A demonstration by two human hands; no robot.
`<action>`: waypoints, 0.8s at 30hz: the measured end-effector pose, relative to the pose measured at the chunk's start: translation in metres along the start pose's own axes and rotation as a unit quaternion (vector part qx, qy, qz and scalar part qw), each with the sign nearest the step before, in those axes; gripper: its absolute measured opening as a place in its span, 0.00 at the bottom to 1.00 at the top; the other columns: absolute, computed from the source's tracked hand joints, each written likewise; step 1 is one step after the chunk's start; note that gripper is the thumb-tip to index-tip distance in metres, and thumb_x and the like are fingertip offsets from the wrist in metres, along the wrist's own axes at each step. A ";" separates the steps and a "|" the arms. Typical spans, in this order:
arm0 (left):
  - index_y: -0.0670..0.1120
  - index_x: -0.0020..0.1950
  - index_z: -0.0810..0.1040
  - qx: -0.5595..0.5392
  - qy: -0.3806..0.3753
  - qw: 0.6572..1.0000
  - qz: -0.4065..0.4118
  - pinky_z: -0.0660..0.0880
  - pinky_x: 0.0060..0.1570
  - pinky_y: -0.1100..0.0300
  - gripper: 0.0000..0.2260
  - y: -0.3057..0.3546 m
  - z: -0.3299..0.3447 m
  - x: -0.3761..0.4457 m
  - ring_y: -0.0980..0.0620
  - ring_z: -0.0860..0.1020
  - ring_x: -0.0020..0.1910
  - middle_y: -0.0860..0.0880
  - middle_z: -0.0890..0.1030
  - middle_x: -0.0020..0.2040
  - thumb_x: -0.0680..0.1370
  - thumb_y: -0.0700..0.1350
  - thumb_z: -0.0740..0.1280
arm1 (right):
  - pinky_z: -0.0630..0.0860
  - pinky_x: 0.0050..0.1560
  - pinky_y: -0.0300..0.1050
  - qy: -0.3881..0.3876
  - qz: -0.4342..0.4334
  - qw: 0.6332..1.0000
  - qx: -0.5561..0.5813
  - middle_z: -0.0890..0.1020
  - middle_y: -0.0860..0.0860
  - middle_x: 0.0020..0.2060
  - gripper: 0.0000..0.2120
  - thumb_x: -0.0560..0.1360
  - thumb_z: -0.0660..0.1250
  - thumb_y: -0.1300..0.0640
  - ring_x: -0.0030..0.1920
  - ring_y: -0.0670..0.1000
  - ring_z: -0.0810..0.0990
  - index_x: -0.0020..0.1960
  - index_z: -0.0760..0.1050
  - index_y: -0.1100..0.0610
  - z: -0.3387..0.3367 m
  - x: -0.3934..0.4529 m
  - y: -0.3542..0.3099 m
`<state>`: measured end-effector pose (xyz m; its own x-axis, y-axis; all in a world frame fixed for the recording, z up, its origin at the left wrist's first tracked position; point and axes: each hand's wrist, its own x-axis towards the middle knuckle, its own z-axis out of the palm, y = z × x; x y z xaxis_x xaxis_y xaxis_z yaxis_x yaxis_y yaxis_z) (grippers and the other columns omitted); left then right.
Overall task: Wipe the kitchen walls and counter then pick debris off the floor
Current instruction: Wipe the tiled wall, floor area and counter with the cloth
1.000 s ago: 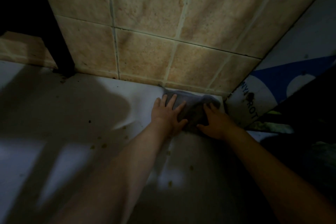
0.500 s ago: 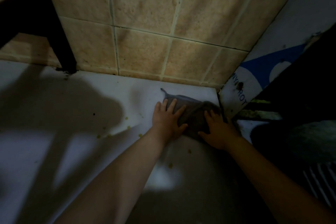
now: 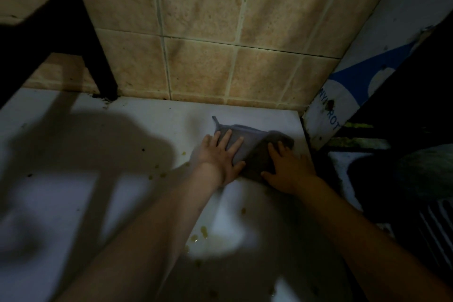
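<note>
A crumpled grey cleaning cloth (image 3: pixel 252 148) lies on the white counter (image 3: pixel 147 130) near its far right corner, just short of the beige tiled wall (image 3: pixel 208 44). The left hand (image 3: pixel 220 155) presses its left part with straight, spread fingers; the right hand (image 3: pixel 288 167) presses its right part, fingers likewise flat. Small yellowish crumbs (image 3: pixel 203 230) dot the counter nearer the person.
</note>
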<state>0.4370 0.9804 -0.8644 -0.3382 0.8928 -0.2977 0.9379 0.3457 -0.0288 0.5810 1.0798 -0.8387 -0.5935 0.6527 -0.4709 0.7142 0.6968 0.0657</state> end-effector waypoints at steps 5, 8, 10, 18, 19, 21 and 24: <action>0.55 0.76 0.36 0.011 0.008 1.000 -0.018 0.48 0.71 0.45 0.30 -0.013 0.003 -0.008 0.43 0.43 0.76 0.47 0.40 0.78 0.79 0.64 0.43 | 0.47 0.73 0.62 0.007 -0.010 1.000 0.019 0.41 0.55 0.77 0.40 0.77 0.58 0.41 0.76 0.58 0.44 0.77 0.37 0.53 0.002 0.001 -0.014; 0.55 0.76 0.37 0.005 0.006 1.000 -0.024 0.48 0.72 0.45 0.30 -0.021 0.003 -0.012 0.44 0.43 0.76 0.48 0.40 0.78 0.78 0.64 0.43 | 0.47 0.73 0.62 0.011 -0.024 0.999 0.025 0.41 0.55 0.77 0.40 0.77 0.58 0.40 0.76 0.58 0.44 0.77 0.37 0.53 0.002 0.002 -0.022; 0.55 0.76 0.37 0.001 0.009 1.000 -0.028 0.47 0.72 0.46 0.30 -0.027 0.004 -0.017 0.44 0.43 0.77 0.48 0.40 0.78 0.79 0.63 0.43 | 0.47 0.73 0.63 0.014 -0.031 0.999 0.028 0.41 0.55 0.77 0.40 0.77 0.57 0.40 0.76 0.58 0.44 0.77 0.38 0.53 0.001 0.002 -0.027; 0.54 0.77 0.40 -0.016 0.041 0.998 -0.036 0.47 0.72 0.48 0.30 -0.053 0.011 -0.034 0.45 0.46 0.77 0.47 0.43 0.78 0.79 0.63 0.45 | 0.49 0.72 0.64 0.031 -0.070 0.997 0.026 0.41 0.55 0.77 0.39 0.77 0.57 0.40 0.76 0.57 0.44 0.77 0.40 0.52 -0.001 0.004 -0.051; 0.54 0.77 0.40 -0.014 0.046 0.998 -0.036 0.47 0.72 0.48 0.30 -0.056 0.013 -0.035 0.45 0.46 0.77 0.47 0.43 0.78 0.79 0.63 0.45 | 0.49 0.72 0.64 0.032 -0.075 0.996 0.025 0.41 0.55 0.77 0.39 0.77 0.57 0.40 0.76 0.57 0.44 0.77 0.40 0.52 -0.001 0.004 -0.054; 0.54 0.77 0.40 -0.014 0.052 0.998 -0.039 0.48 0.72 0.48 0.30 -0.062 0.016 -0.038 0.45 0.46 0.77 0.47 0.44 0.78 0.79 0.63 0.45 | 0.49 0.72 0.64 0.034 -0.084 0.996 0.023 0.42 0.54 0.77 0.39 0.77 0.57 0.40 0.77 0.57 0.44 0.77 0.40 0.52 -0.002 0.005 -0.060; 0.54 0.77 0.42 -0.012 0.067 0.997 -0.045 0.50 0.71 0.49 0.30 -0.073 0.021 -0.043 0.45 0.48 0.76 0.47 0.45 0.78 0.79 0.63 0.46 | 0.49 0.72 0.64 0.041 -0.096 0.994 0.022 0.42 0.54 0.77 0.39 0.77 0.57 0.40 0.77 0.57 0.44 0.77 0.39 0.52 -0.003 0.005 -0.070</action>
<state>0.3846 0.9108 -0.8692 -0.4295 0.8879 -0.1649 0.9018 0.4313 -0.0266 0.5266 1.0355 -0.8431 -0.7471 0.5324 -0.3981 0.5996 0.7982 -0.0577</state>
